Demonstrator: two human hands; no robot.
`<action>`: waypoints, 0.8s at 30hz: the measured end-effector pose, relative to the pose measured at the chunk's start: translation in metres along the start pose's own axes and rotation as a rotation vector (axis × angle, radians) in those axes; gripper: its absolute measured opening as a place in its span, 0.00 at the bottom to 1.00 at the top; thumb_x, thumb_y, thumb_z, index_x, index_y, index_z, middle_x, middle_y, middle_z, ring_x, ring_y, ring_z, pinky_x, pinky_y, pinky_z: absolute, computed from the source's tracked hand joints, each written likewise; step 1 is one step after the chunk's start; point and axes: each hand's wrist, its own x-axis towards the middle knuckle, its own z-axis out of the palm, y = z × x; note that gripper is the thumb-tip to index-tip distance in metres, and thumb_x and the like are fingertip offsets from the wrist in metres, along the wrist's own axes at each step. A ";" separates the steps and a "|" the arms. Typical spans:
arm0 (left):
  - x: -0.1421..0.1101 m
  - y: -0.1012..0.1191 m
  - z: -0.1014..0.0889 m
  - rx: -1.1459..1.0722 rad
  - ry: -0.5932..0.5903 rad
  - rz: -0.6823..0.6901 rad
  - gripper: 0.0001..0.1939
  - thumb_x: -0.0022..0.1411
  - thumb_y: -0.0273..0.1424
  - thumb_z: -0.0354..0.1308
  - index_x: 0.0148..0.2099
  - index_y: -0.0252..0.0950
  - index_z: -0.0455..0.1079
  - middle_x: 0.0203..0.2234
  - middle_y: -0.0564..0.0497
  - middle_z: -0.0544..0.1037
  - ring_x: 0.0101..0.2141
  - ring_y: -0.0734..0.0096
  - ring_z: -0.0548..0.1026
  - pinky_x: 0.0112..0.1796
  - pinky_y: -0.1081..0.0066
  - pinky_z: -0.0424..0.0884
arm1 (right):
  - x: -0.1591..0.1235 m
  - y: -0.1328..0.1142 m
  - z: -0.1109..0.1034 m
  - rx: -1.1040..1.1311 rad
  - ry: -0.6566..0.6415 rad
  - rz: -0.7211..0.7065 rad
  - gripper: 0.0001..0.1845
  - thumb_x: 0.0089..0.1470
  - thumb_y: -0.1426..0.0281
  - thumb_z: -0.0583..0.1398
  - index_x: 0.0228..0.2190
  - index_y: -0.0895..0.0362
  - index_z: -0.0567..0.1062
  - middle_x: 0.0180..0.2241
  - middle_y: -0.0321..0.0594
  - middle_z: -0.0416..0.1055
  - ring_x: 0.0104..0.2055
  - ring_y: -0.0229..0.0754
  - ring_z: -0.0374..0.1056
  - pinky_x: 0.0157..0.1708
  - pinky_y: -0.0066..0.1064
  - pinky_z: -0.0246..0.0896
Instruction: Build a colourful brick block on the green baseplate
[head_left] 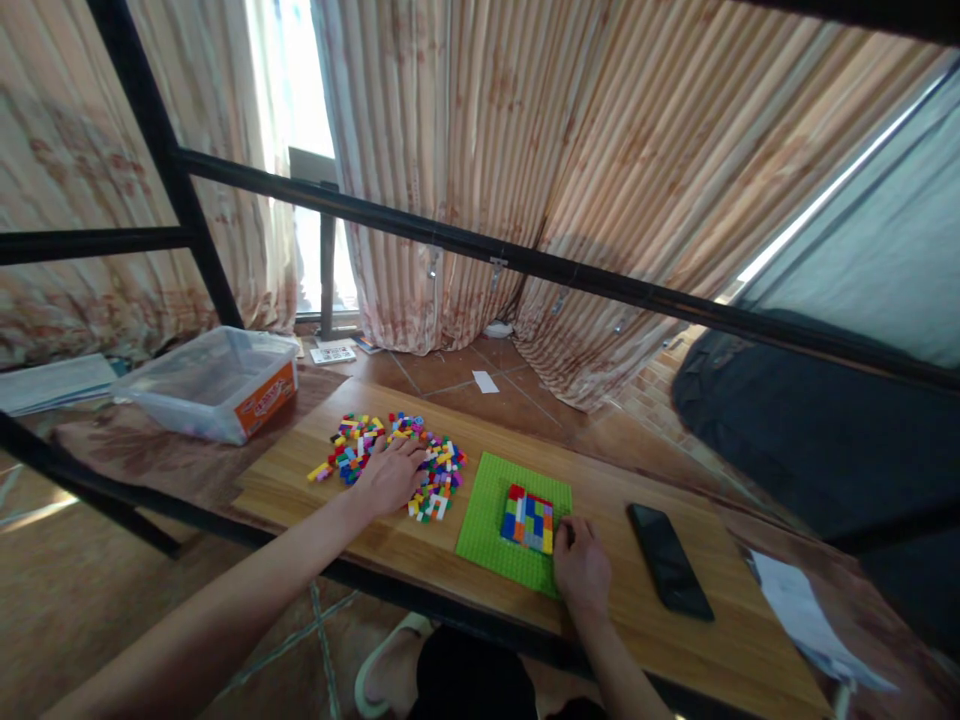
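My left hand (394, 474) lies palm down on a loose pile of small coloured toy bricks (439, 462), its fingers stretched out and a little apart. On the green baseplate (480, 535), a rectangular block of joined bricks (531, 522) shows red, blue, yellow, orange, grey and white pieces. My right hand (583, 568) rests at the baseplate's right edge, close beside the built block. Its fingers are curled in towards the thumb; whatever may be between them is hidden.
A black phone (670, 562) lies right of the baseplate on the wooden tabletop (622, 640). Beyond its left end stands a clear plastic box (214, 385) with an orange label. A black metal bar (450, 235) crosses in front. White papers (814, 615) lie at the right.
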 end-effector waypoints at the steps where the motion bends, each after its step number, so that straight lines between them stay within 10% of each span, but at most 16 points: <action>1: -0.005 -0.001 -0.001 -0.014 0.012 0.002 0.15 0.65 0.33 0.51 0.51 0.40 0.72 0.53 0.46 0.74 0.54 0.54 0.68 0.56 0.48 0.57 | 0.000 0.000 0.000 -0.002 0.002 -0.005 0.15 0.58 0.68 0.50 0.35 0.59 0.75 0.36 0.45 0.70 0.35 0.43 0.66 0.33 0.31 0.54; 7: -0.043 -0.019 -0.005 -0.093 0.129 -0.081 0.17 0.65 0.34 0.50 0.54 0.39 0.71 0.58 0.43 0.69 0.58 0.54 0.64 0.59 0.51 0.55 | 0.000 -0.002 -0.002 -0.014 -0.008 0.006 0.16 0.59 0.68 0.50 0.35 0.59 0.76 0.36 0.45 0.71 0.33 0.42 0.65 0.31 0.31 0.53; 13: -0.079 -0.055 0.005 -0.246 0.450 -0.581 0.23 0.64 0.36 0.48 0.59 0.33 0.63 0.59 0.37 0.65 0.59 0.53 0.63 0.58 0.57 0.62 | -0.001 -0.001 -0.003 -0.030 -0.001 0.000 0.16 0.58 0.68 0.50 0.36 0.60 0.76 0.36 0.47 0.71 0.34 0.44 0.65 0.33 0.32 0.53; 24: -0.084 -0.070 0.000 -0.150 0.220 -0.676 0.21 0.63 0.35 0.46 0.49 0.30 0.73 0.41 0.38 0.77 0.45 0.52 0.73 0.48 0.59 0.68 | 0.000 0.003 -0.001 -0.053 -0.023 0.002 0.16 0.59 0.68 0.51 0.37 0.60 0.76 0.35 0.46 0.70 0.32 0.42 0.64 0.31 0.31 0.51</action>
